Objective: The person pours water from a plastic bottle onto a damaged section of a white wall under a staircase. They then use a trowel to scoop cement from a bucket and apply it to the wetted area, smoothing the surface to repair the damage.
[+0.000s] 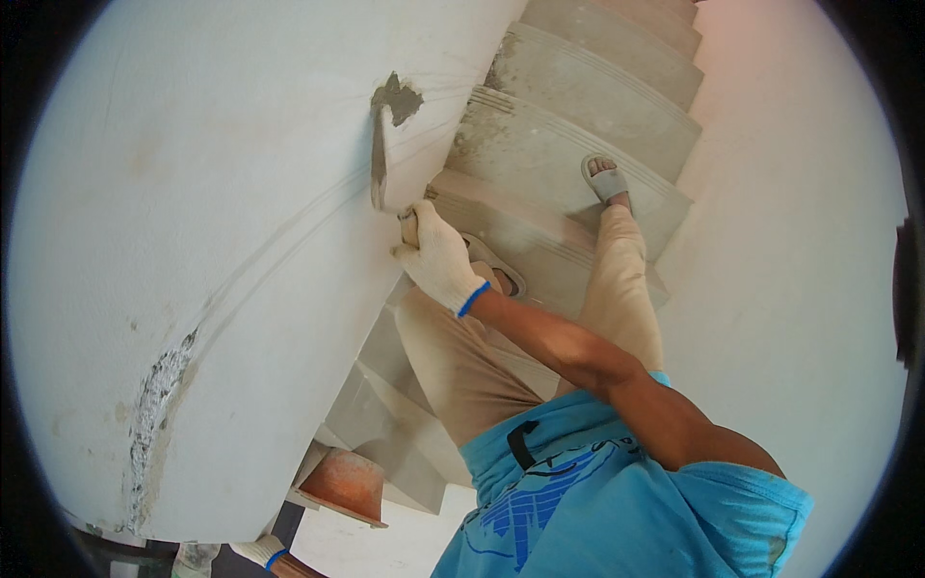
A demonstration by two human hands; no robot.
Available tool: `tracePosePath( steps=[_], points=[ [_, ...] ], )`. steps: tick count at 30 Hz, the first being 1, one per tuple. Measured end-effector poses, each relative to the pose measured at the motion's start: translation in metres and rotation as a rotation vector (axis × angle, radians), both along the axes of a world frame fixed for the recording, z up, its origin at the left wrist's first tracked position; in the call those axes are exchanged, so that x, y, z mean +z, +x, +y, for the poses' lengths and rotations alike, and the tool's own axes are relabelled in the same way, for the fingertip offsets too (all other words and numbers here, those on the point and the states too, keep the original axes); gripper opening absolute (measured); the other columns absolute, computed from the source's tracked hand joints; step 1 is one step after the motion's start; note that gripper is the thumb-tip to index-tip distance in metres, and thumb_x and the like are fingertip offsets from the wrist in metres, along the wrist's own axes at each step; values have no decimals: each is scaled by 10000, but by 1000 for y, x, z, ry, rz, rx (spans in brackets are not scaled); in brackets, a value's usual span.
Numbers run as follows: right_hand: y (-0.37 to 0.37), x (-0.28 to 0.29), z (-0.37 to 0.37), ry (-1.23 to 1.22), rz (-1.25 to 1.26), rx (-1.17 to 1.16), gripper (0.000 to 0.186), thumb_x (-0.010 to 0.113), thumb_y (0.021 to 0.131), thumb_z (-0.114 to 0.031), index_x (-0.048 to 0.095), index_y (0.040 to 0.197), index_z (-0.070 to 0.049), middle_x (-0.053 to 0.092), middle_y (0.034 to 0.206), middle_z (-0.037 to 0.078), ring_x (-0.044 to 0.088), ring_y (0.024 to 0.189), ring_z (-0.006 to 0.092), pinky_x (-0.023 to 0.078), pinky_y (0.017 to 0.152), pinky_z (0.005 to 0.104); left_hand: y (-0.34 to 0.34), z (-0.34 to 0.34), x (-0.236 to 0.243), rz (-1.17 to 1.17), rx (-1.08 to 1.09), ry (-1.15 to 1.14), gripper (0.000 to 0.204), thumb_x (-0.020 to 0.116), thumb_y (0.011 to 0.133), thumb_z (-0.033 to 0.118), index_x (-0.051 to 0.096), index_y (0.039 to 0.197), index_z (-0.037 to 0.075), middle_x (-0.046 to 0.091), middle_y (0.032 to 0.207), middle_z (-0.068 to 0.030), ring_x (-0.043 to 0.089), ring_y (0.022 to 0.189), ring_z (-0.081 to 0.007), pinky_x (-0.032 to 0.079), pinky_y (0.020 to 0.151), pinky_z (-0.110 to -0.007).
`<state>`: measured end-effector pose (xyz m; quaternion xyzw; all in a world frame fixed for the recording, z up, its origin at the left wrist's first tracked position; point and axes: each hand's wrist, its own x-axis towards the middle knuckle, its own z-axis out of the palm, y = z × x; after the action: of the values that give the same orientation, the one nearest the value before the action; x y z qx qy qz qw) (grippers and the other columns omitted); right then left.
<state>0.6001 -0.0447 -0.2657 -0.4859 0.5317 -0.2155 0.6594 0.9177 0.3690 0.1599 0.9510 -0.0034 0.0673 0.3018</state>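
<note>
My right hand (438, 255), in a cream knit glove with a blue cuff, is closed around the handle of a trowel (379, 164). The trowel's flat blade shows nearly edge-on against the white wall (260, 154). Just above its far end is a dark grey, rough-edged patch (397, 99) on the wall. My left hand (256, 550), gloved the same way, is low at the left by the wall's bottom edge. Its fingers are mostly hidden, and I cannot make out whether they grip anything. A translucent object (196, 559) is beside it, cut off by the picture's rim.
Grey steps (549, 130) climb away between the left wall and a pale right wall (780, 222). My sandalled feet are on different steps. A reddish, mortar-stained container (345, 484) is low at the left. A long chipped gouge (156, 405) runs down the left wall.
</note>
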Motion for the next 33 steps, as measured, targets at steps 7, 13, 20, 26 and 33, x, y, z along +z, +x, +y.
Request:
tracePosePath(
  steps=[7,13,20,26,33],
  points=[
    [-20,-46,8,48,155,-54,461,762,825,-133,516,1194,-4,639,886,212,683,909,382,525,800,463,19,30,15,77,-23,11,651,467,1047,520,516,1485,41,598,1442,-173,595,1291,-376,512,1052,-540],
    [-14,-90,-15,167,146,-39,417,730,849,-145,516,1172,9,675,914,219,697,678,330,555,614,441,13,11,10,49,0,19,645,459,1052,514,518,1478,33,604,1436,-169,578,1315,-367,500,1065,-538],
    [-3,-101,-21,202,49,-46,389,706,851,-120,524,1171,7,671,949,198,686,673,284,560,572,417,10,14,14,17,-50,60,638,454,1058,511,530,1455,17,609,1429,-164,572,1326,-347,489,1074,-518],
    [8,-88,-17,209,-18,-89,395,728,848,-108,520,1167,-2,673,992,222,701,822,336,569,704,438,13,2,9,11,-52,59,636,455,1058,510,531,1453,18,609,1429,-164,574,1322,-346,485,1077,-518],
    [19,-43,-8,165,75,-19,474,763,823,-116,523,1217,-1,674,1016,289,655,1004,507,519,892,512,11,5,11,9,-50,55,634,456,1058,509,533,1452,18,609,1430,-164,576,1317,-345,481,1081,-518]
  ],
)
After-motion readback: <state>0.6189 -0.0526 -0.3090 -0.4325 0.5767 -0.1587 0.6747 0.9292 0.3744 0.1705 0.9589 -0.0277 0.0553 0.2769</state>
